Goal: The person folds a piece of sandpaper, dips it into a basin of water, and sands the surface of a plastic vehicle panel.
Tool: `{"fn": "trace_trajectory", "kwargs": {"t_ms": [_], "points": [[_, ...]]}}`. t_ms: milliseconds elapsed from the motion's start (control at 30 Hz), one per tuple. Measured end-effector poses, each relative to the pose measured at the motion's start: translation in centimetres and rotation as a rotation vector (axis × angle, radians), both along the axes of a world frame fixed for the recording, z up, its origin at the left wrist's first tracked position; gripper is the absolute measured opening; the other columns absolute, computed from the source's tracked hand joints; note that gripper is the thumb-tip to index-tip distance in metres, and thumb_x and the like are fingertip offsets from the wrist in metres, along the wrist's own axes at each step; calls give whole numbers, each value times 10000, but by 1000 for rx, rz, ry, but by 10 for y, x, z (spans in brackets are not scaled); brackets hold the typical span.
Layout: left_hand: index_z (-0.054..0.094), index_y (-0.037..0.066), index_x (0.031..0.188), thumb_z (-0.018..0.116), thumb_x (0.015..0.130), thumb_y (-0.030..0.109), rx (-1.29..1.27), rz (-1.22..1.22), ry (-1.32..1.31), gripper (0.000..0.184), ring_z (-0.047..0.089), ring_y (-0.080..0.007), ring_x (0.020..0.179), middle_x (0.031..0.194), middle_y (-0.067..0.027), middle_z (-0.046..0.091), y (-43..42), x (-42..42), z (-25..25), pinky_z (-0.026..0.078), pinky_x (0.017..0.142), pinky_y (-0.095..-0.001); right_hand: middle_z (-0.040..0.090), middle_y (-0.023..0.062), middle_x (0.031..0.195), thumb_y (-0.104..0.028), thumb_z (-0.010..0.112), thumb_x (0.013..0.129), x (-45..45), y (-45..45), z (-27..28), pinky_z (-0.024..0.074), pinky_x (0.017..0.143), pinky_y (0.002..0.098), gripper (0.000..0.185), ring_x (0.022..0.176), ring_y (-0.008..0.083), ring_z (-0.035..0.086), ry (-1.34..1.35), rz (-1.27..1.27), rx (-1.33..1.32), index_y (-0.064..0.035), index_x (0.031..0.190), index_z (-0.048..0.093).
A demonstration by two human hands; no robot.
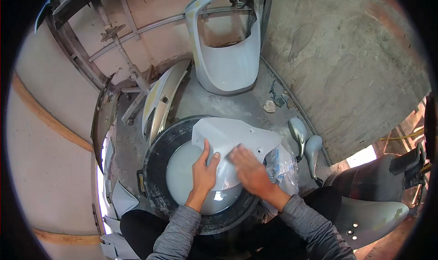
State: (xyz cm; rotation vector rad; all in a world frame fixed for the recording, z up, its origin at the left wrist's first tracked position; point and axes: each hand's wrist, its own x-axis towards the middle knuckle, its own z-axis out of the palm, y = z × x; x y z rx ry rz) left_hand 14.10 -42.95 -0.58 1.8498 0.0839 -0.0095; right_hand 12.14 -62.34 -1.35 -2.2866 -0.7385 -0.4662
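Note:
A white curved panel [232,137] with small holes is held over a black tub [159,173] of cloudy whitish water [180,173]. On the panel's left part, my left hand [204,169] grips its edge, thumb up. My right hand [251,171] lies against the panel's face right of the left hand; its fingers are smeared by motion, and whether anything is under them is hidden. The panel's lower edge is close to the water. Crumpled clear plastic [283,166] is beside the tub's right rim.
A large white frame-shaped part [228,68] stands behind the tub. A long silver-white panel [162,98] leans at back left. Two mirror-shaped parts [297,132] lie on the right, near a dark cylinder [360,180] and a grey panel [372,219]. White pieces [123,198] lie at left.

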Motion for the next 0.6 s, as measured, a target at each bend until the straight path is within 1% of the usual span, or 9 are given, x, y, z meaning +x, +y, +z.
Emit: {"fn": "trace_trajectory", "kwargs": {"t_ms": [67,133,200,267,333,400,467,533,600], "points": [[387,13,1550,623,998,256,34,-4,-20,648,613,-287,1261,1334,-303,635,-3,4,2,446,1046,-340,581,299,1387,-92,515,969,9,-8,-3,366,1174,500,389,1362,453,500,67,39,-5,81,1301,621],[393,1,1544,619,1000,242,99,18,-31,637,603,-274,1272,1339,-302,633,-5,-2,-2,440,1054,-335,565,265,1426,-98,582,929,42,-29,-31,356,1186,488,424,1378,433,496,216,-383,130,55,1323,616],[393,6,1546,619,1002,246,60,13,1,636,603,-273,1272,1338,-301,633,-1,-2,0,440,1054,-335,572,265,1418,-95,582,929,31,-18,-22,361,1183,487,410,1367,442,503,140,-400,35,54,1309,625],[392,10,1548,618,1004,251,18,4,37,636,604,-273,1272,1337,-301,634,1,-1,-8,440,1053,-334,581,298,1389,-93,516,965,-15,0,9,369,1169,501,389,1355,471,497,32,91,-41,93,1288,627],[390,26,1554,616,1007,257,111,45,-150,635,620,-269,1243,1323,-299,643,0,2,-38,456,1031,-334,579,296,1392,-87,502,970,-1,-15,-11,363,1171,511,392,1357,460,498,68,128,6,93,1297,620],[387,23,1554,614,1008,259,31,38,-21,638,617,-277,1251,1335,-299,636,-2,-5,-22,451,1041,-338,586,244,1413,-68,565,930,34,-41,-24,376,1172,502,394,1378,400,511,150,-326,24,41,1301,636],[384,19,1555,612,1009,262,-48,30,73,640,614,-285,1259,1346,-300,628,-3,1,-13,446,1050,-342,589,237,1412,-63,563,930,21,-29,-26,376,1173,502,391,1377,397,514,49,-341,-43,30,1302,641],[382,11,1553,610,1008,260,-4,18,78,641,592,-306,1297,1381,-303,603,1,-2,-12,424,1081,-348,586,278,1397,-83,508,968,-19,-7,2,380,1159,519,389,1360,442,508,7,135,-21,75,1304,625],[386,10,1551,610,1008,263,16,35,47,639,579,-314,1315,1395,-305,591,-2,2,-19,414,1092,-350,573,289,1404,-77,490,978,-4,-19,-4,375,1165,518,393,1358,446,507,20,188,-52,84,1317,606]]}}
